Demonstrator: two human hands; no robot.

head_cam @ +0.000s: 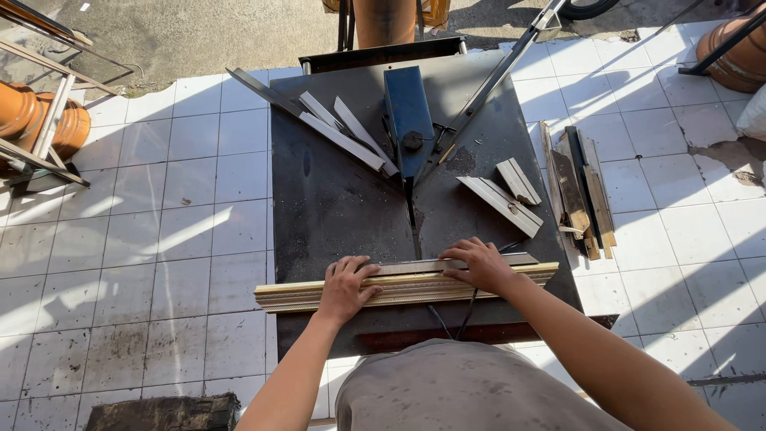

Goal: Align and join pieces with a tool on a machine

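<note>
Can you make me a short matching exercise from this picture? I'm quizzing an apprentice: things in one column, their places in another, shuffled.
Things:
1. long moulding strip
2. blue saw guard
3. pile of wood offcuts
4. orange clay pots

Places:
A. on the floor tiles right of the table
B. at the far left edge, by a metal frame
C. under both hands, at the table's near edge
D. at the table's middle, far side

Pairs: 1-C, 2-D, 3-A, 4-B
</note>
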